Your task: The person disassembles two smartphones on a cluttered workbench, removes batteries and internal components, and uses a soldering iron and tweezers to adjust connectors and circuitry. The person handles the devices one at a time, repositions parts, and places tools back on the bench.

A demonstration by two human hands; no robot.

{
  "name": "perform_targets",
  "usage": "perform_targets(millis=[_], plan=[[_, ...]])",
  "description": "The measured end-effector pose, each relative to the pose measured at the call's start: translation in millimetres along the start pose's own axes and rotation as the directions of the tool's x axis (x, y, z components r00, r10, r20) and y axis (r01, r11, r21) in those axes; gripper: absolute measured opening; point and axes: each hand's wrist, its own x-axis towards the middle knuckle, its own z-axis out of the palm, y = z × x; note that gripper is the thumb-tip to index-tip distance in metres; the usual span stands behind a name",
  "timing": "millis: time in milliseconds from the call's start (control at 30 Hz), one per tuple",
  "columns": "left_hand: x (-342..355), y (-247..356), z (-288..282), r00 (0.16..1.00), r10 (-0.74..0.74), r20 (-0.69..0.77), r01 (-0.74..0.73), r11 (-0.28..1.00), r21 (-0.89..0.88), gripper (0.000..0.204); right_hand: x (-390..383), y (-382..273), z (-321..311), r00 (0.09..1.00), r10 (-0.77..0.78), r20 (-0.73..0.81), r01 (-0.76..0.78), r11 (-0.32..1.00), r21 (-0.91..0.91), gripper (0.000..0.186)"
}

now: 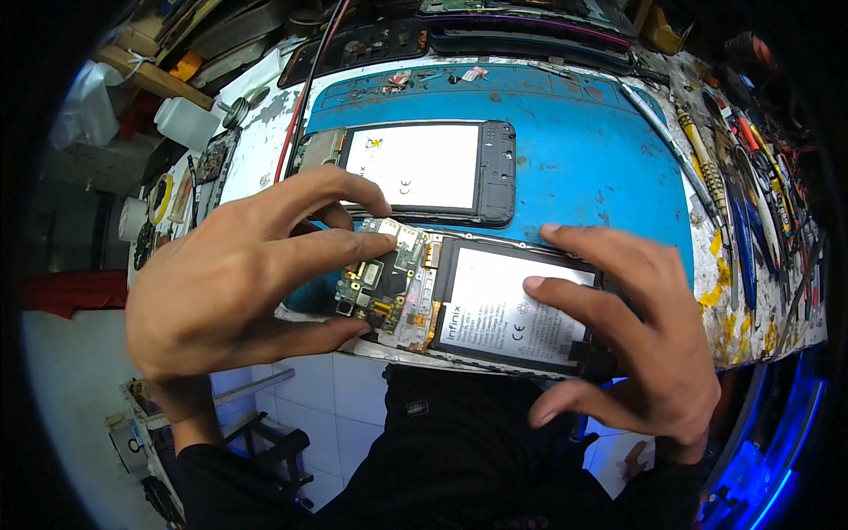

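Note:
My left hand is closed on a small phone circuit board, with the thumb at its near edge and fingers at its far edge. The board lies over the left end of an opened phone, and I cannot tell whether it is seated in the frame. A white battery fills the middle of that phone. Around the phone's right end my right hand is spread, with one fingertip over the battery and the thumb apart below the near edge. A second opened phone with a white battery lies just behind.
A blue mat covers the white bench. Screwdrivers, tweezers and pens crowd the right side. A plastic bottle and phone parts stand at the left. A red cable runs beside the second phone. More phone frames lie at the back.

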Motion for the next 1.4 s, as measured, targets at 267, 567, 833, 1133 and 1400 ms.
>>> perform_targets(millis=[267, 567, 833, 1133, 1400], plan=[[-12, -10, 29, 0.97, 0.014, -0.244, -0.044, 0.992, -0.118, 0.057, 44, -13, 3, 0.999, -0.039, -0.027, 0.035, 0.991, -0.133, 0.037], [-20, -19, 44, 0.943, 0.075, -0.325, -0.1, 0.993, -0.06, 0.054, 77, -18, 23, 0.999, -0.049, 0.01, 0.05, 0.986, -0.157, 0.021], [-17, -21, 48, 0.946, 0.082, -0.315, -0.132, 0.981, -0.141, 0.052, 82, -14, 21, 0.998, -0.039, 0.057, 0.045, 0.994, -0.099, 0.022], [-13, -17, 50, 0.943, 0.03, -0.33, -0.083, 0.986, -0.146, 0.054, 77, -9, 26, 0.998, -0.07, -0.001, 0.07, 0.995, -0.076, 0.022], [-12, -10, 48, 0.944, -0.032, -0.33, -0.045, 0.974, -0.223, 0.048, 72, -9, 28, 0.998, -0.049, -0.026, 0.046, 0.995, -0.089, 0.021]])
